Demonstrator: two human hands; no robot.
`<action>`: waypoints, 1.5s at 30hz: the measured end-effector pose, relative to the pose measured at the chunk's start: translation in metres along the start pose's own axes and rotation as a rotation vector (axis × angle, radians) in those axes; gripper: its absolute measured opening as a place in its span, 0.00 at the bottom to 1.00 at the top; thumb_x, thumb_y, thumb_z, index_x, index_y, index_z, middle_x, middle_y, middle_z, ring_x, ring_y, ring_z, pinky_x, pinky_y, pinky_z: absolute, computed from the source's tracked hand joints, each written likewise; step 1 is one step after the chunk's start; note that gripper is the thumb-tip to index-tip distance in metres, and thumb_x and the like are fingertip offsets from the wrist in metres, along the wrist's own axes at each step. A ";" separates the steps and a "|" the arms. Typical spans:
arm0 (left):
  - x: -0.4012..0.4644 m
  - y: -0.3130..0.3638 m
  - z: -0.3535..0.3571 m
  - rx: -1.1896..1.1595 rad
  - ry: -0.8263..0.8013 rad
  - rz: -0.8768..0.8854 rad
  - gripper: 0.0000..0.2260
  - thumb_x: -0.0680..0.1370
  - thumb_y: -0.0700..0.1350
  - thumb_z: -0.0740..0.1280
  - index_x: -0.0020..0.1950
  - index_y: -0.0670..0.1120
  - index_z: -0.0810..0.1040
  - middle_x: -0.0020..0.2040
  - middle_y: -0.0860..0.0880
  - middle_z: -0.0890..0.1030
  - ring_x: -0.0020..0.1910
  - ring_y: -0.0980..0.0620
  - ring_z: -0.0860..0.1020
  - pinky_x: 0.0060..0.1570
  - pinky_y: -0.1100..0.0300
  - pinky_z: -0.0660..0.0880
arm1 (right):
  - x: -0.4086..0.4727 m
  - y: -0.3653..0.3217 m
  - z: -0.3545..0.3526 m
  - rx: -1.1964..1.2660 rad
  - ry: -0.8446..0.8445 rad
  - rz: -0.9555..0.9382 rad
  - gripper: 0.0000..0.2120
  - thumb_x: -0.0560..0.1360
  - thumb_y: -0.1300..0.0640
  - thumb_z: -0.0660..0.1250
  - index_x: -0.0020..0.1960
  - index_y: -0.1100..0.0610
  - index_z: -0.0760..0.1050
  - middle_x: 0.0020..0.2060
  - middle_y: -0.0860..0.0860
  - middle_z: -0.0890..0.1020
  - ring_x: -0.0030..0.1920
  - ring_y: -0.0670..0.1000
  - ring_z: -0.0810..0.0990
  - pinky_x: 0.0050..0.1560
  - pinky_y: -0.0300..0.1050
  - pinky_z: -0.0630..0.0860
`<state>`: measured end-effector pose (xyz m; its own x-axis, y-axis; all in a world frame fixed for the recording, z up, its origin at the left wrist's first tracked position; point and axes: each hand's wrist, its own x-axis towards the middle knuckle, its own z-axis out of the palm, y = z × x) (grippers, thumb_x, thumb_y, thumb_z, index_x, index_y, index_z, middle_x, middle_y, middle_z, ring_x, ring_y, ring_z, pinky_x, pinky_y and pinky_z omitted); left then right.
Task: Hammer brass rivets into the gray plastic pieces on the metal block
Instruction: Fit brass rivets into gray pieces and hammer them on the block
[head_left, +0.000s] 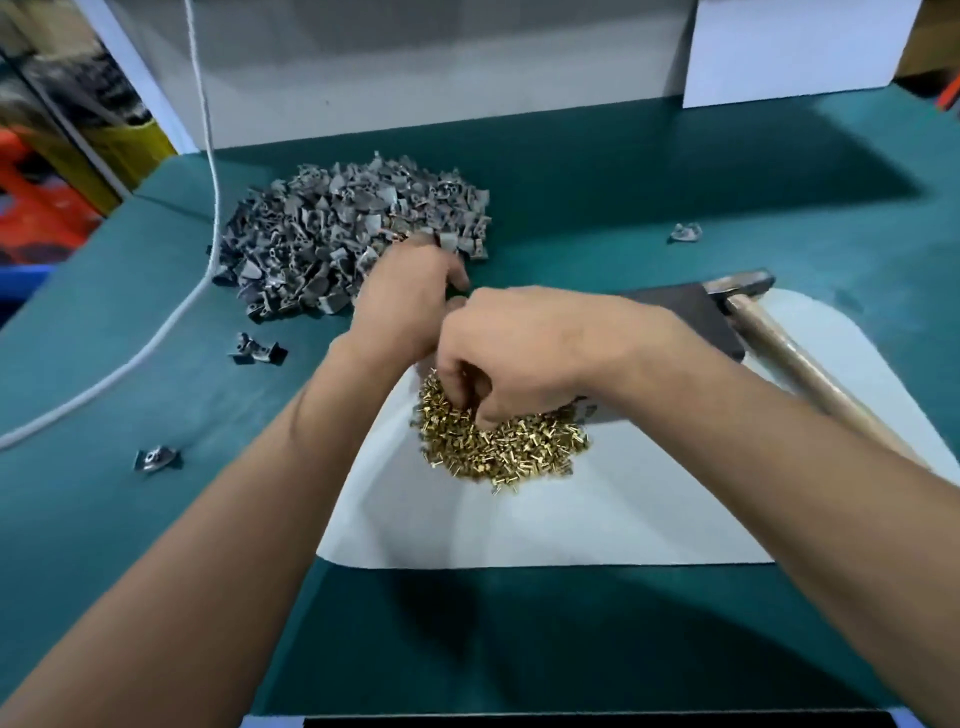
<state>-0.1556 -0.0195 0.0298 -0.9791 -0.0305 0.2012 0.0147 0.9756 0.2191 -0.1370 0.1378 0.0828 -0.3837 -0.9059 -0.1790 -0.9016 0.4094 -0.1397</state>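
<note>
Rivets (498, 447) lie in a brass heap on the white sheet (649, 499) in front of me. My right hand (524, 353) dips into the heap's near-left edge, fingertips curled and pinching among them; whether one is caught I cannot tell. My left hand (405, 296) reaches the gray plastic pieces (332, 249) piled beyond, fingers bent into the pile's edge, their hold hidden. Just right, the metal block (696, 322) sits with the hammer (779, 343) resting against it on the green table (156, 519).

metal block (696, 317) mostly behind hands, hammer (789, 353) handle partly hidden
</note>
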 end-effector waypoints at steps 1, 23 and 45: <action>-0.001 -0.003 0.002 -0.012 -0.004 -0.008 0.10 0.74 0.40 0.69 0.53 0.44 0.86 0.53 0.41 0.81 0.52 0.40 0.79 0.53 0.49 0.75 | 0.002 -0.001 0.003 -0.015 -0.009 0.005 0.09 0.69 0.50 0.79 0.49 0.45 0.84 0.36 0.39 0.79 0.39 0.44 0.76 0.32 0.38 0.66; -0.141 -0.091 -0.061 0.095 0.120 -0.769 0.13 0.75 0.50 0.71 0.58 0.51 0.82 0.59 0.39 0.79 0.60 0.36 0.76 0.56 0.49 0.73 | 0.025 -0.020 0.001 0.199 0.173 -0.010 0.11 0.70 0.65 0.69 0.38 0.49 0.80 0.30 0.39 0.79 0.35 0.35 0.77 0.37 0.30 0.72; -0.032 -0.065 -0.004 -0.369 0.226 -0.555 0.14 0.72 0.43 0.77 0.54 0.43 0.79 0.45 0.45 0.83 0.46 0.44 0.80 0.40 0.60 0.69 | 0.025 -0.011 0.011 0.239 0.216 0.081 0.13 0.73 0.65 0.68 0.44 0.48 0.86 0.33 0.38 0.81 0.35 0.34 0.77 0.39 0.23 0.68</action>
<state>-0.1248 -0.0830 0.0126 -0.7962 -0.5860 0.1507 -0.3679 0.6666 0.6483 -0.1346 0.1123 0.0689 -0.5091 -0.8607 0.0079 -0.8037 0.4721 -0.3622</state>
